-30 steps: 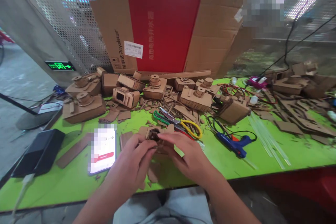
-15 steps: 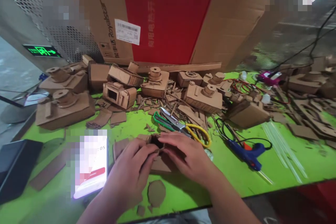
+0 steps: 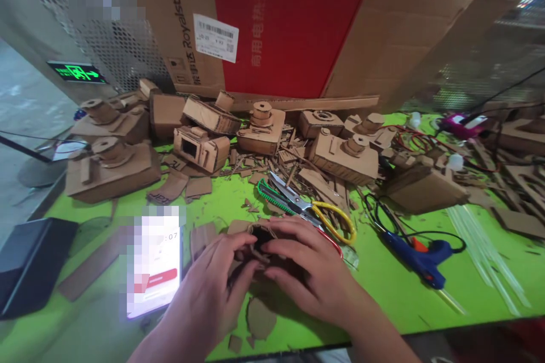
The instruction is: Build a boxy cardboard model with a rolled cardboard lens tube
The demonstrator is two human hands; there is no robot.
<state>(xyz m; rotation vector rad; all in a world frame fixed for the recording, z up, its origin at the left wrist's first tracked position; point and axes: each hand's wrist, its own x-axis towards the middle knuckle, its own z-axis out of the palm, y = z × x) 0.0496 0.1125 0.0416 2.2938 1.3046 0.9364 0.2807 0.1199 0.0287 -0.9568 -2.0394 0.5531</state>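
Between my two hands is a small curled cardboard ring (image 3: 258, 255) with a dark hollow, its opening facing up. My left hand (image 3: 215, 272) pinches its left side between thumb and fingers. My right hand (image 3: 309, 269) curves round the other side, fingertips on the rim and thumb below. The fingers hide much of the ring and what lies under it. Just in front of me, a rounded cardboard disc (image 3: 261, 317) lies on the green table (image 3: 383, 317). Beyond my right hand are yellow-handled scissors (image 3: 336, 218) and a green utility knife (image 3: 276, 198).
Several cardboard camera models (image 3: 113, 170) and scraps line the back, before a large carton (image 3: 404, 28). At left lie a lit phone (image 3: 159, 272) and a dark box (image 3: 38, 266). A blue glue gun (image 3: 419, 258) with its cable and clear glue sticks (image 3: 485, 261) are at right.
The view has shifted, so the table things sit further right. My fingers have shifted round the ring, and the right hand is more spread. A red handle now shows beside it.
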